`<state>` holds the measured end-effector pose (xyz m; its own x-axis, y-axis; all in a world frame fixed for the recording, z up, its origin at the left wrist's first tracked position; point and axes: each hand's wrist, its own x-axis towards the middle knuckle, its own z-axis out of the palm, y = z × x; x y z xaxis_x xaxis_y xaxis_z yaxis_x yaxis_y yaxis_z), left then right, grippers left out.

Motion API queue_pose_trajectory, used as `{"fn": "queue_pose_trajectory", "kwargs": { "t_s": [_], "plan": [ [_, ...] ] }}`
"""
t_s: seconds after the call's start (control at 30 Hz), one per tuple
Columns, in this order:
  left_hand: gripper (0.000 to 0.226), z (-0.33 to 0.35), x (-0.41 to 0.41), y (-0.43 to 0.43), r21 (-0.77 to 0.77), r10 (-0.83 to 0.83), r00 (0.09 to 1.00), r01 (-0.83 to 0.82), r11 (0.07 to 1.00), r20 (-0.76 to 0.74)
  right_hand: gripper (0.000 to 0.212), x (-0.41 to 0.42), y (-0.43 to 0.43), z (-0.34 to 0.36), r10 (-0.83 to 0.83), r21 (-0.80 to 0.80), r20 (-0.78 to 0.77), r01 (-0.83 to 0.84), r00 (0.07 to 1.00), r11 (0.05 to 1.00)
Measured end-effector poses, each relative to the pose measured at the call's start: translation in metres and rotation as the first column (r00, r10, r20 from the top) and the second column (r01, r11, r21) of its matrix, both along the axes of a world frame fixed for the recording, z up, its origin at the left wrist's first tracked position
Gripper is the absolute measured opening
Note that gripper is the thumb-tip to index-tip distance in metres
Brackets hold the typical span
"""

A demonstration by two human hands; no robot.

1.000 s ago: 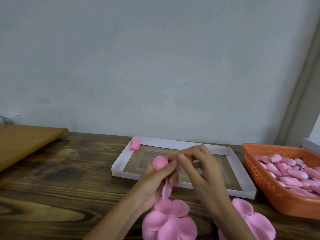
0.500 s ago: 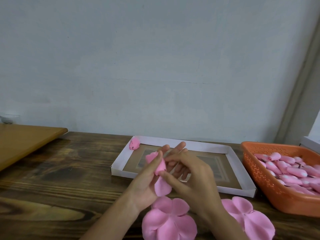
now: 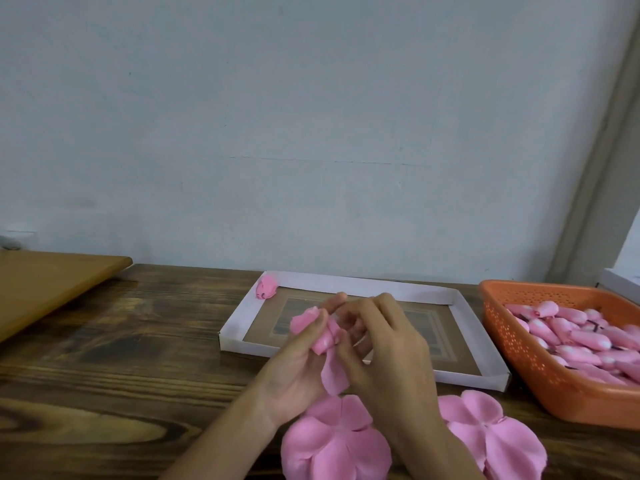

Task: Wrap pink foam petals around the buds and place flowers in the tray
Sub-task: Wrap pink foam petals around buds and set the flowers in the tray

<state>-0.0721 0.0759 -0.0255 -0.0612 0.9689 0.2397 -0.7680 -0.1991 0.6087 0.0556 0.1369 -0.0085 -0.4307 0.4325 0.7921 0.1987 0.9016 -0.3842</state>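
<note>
Pink foam petals are seen nearest, as two flat flower-shaped cutouts on the wooden table [image 3: 121, 341], closer than the fingers. One cutout [image 3: 334, 445] lies just below the left wrist. The other cutout [image 3: 491, 438] is partly covered by the right forearm. Above them, a partly wrapped bud [image 3: 325, 341] is held in the air between both hands. The left hand [image 3: 294, 372] is turned palm up, its thumb [image 3: 313, 325] is pressed across the pink foam, and its fingers are stretched out behind the bud. The right hand [image 3: 388, 351] is brought in from the other side with its fingers [image 3: 384, 301] curled and close together, and the bud is pinched at its thumb tip. A loose petal [image 3: 334, 375] hangs down from the bud between the two palms, and its lower edge almost reaches the nearer cutout. Just beyond the fingertips a shallow white-walled tray [image 3: 242, 313] rests on the table. One finished flower [image 3: 266, 292] lies in its far corner, beyond and to the left of the fingers and well apart from them. To the right of the fingers, past the tray, an orange perforated basket [image 3: 519, 358] is filled with plain pink buds [image 3: 588, 337]. Far to the left of the fingers a light wooden board [image 3: 45, 285] is seen, and a pale wall [image 3: 311, 133] closes the view behind everything.
</note>
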Motion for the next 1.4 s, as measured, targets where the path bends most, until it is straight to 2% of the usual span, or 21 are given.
{"fn": "queue_pose_trajectory", "kwargs": {
  "t_s": [0.1, 0.2, 0.33, 0.4, 0.47, 0.53, 0.63, 0.7, 0.77, 0.97, 1.07, 1.1, 1.13, 1.23, 1.3, 1.4],
  "plan": [
    [0.041, -0.001, -0.003, 0.003, -0.032, 0.060, 0.998, -0.060, 0.998, -0.003, 0.026, 0.000, -0.001, 0.003, -0.078, 0.075, 0.018, 0.077, 0.997, 0.994],
    [0.057, -0.004, -0.005, 0.003, -0.046, 0.158, 0.987, -0.160, 0.986, -0.042, 0.025, 0.001, -0.001, 0.004, -0.049, 0.072, 0.052, 0.045, 0.997, 0.996],
    [0.034, 0.001, -0.008, 0.004, -0.029, 0.140, 0.990, -0.140, 0.990, -0.005, 0.017, 0.010, 0.007, 0.013, 0.160, -0.039, 0.008, -0.160, 0.987, 0.986],
    [0.025, 0.002, -0.010, 0.006, -0.051, 0.195, 0.978, -0.192, 0.980, 0.072, 0.011, 0.015, 0.016, 0.016, 0.257, -0.100, 0.091, -0.248, 0.962, 0.964],
    [0.017, 0.001, -0.012, 0.008, -0.065, 0.247, 0.958, -0.240, 0.969, 0.148, 0.025, 0.017, 0.022, 0.014, 0.235, -0.121, 0.222, -0.212, 0.946, 0.970],
    [0.020, -0.001, -0.015, 0.009, -0.074, 0.273, 0.948, -0.265, 0.961, 0.160, 0.039, 0.016, 0.022, 0.012, 0.178, -0.164, 0.277, -0.136, 0.944, 0.977],
    [0.025, 0.001, -0.016, 0.008, -0.076, 0.276, 0.953, -0.268, 0.960, 0.128, 0.037, 0.011, 0.015, 0.008, 0.223, -0.347, 0.303, -0.110, 0.927, 0.931],
    [0.022, 0.002, -0.016, 0.008, -0.054, 0.273, 0.955, -0.268, 0.962, 0.117, 0.029, 0.007, 0.013, 0.006, 0.327, -0.579, 0.197, -0.159, 0.924, 0.800],
    [0.019, 0.002, -0.016, 0.008, -0.037, 0.275, 0.958, -0.272, 0.961, 0.086, 0.030, 0.007, 0.012, 0.005, 0.374, -0.730, 0.059, -0.216, 0.925, 0.648],
    [0.022, 0.001, -0.013, 0.009, -0.037, 0.289, 0.957, -0.288, 0.957, 0.030, 0.033, 0.009, 0.017, 0.014, 0.448, -0.876, -0.248, -0.396, 0.859, 0.274],
    [0.022, -0.003, -0.013, 0.008, -0.038, 0.274, 0.961, -0.275, 0.961, -0.023, 0.016, 0.008, 0.016, 0.013, 0.483, -0.854, -0.375, -0.498, 0.791, 0.152],
    [0.022, -0.003, -0.013, 0.009, -0.029, 0.268, 0.963, -0.269, 0.963, -0.032, 0.007, 0.007, 0.014, 0.014, 0.484, -0.846, -0.382, -0.509, 0.787, 0.160],
    [0.022, -0.003, -0.013, 0.009, -0.017, 0.257, 0.966, -0.258, 0.966, -0.025, 0.008, 0.007, 0.014, 0.014, 0.482, -0.839, -0.365, -0.506, 0.796, 0.201],
    [0.031, -0.003, -0.016, 0.009, 0.010, 0.233, 0.972, -0.233, 0.973, -0.027, 0.028, 0.005, 0.013, 0.015, 0.507, -0.787, -0.307, -0.515, 0.805, 0.340],
    [0.033, -0.003, -0.017, 0.009, 0.018, 0.206, 0.977, -0.205, 0.979, -0.056, 0.031, 0.005, 0.014, 0.014, 0.515, -0.745, -0.271, -0.516, 0.813, 0.423],
    [0.030, -0.005, -0.017, 0.009, -0.004, 0.158, 0.980, -0.160, 0.987, -0.121, 0.014, 0.004, 0.016, 0.010, 0.493, -0.673, -0.253, -0.517, 0.833, 0.529]
  ]
}}
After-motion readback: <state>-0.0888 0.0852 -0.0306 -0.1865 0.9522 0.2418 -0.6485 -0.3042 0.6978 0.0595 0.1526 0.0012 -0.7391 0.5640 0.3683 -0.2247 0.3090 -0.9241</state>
